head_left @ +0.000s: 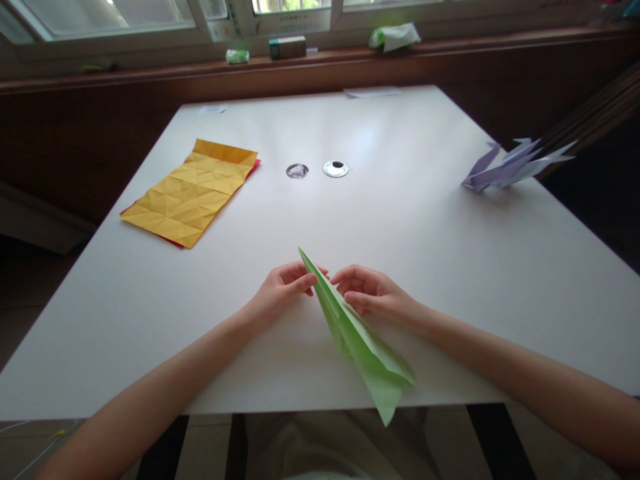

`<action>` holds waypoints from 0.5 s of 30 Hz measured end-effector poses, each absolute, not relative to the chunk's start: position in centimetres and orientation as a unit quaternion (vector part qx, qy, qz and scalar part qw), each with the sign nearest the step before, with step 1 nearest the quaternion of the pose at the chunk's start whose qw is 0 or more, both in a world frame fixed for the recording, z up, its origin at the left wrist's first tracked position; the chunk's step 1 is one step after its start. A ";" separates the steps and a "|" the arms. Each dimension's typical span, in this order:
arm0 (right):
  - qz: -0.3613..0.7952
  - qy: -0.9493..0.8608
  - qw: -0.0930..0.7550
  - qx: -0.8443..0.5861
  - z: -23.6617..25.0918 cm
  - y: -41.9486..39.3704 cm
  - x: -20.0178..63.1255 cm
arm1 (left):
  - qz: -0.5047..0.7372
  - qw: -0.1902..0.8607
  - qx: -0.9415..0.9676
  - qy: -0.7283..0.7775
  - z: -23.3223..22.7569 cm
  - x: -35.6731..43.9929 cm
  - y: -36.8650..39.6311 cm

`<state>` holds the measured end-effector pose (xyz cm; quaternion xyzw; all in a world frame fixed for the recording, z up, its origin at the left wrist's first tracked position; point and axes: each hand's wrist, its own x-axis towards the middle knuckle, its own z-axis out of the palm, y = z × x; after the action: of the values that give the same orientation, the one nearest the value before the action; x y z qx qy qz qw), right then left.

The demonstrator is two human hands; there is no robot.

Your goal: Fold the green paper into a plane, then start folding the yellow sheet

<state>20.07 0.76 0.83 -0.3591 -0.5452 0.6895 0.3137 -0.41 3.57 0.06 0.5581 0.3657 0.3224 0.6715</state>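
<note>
Between both hands, the green paper [357, 333] is folded long, pointed.

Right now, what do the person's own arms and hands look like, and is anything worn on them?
Both forearms are bare as far as the picture shows, with no sleeves visible. The left hand and right hand wear no gloves; no ring, watch or bracelet shows. Fingers are slender, nails short.

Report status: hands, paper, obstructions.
Left hand and right hand both pinching the folded green paper near its tip. Nothing between them; yellow creased sheet far left.
</note>
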 end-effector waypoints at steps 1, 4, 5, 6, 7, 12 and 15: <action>0.679 -0.558 0.317 -0.355 0.9 0.8 20.1 | 0.328 0.675 0.548 0.369 0.0 -0.4 3.5; 0.652 -0.592 0.330 -0.342 1.0 0.8 20.3 | 0.337 0.685 0.531 0.367 0.0 -0.2 3.5; 0.649 -0.597 0.333 -0.335 1.0 0.9 20.3 | 0.339 0.688 0.527 0.366 0.0 -0.2 3.4; 0.651 -0.598 0.334 -0.327 1.0 0.9 20.4 | 0.342 0.689 0.523 0.367 0.1 -0.1 3.4; 0.657 -0.597 0.333 -0.319 1.0 0.9 20.4 | 0.346 0.688 0.520 0.370 0.1 -0.1 3.4; 0.680 -0.584 0.327 -0.299 0.8 0.8 20.4 | 0.347 0.679 0.518 0.387 0.2 0.0 3.4; 0.686 -0.578 0.325 -0.299 0.9 0.7 20.4 | 0.342 0.683 0.517 0.386 0.0 0.0 3.4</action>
<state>20.37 0.74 0.87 -0.2987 -0.5780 0.6864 0.3249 0.01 3.37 0.04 0.5168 0.3860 0.3418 0.6835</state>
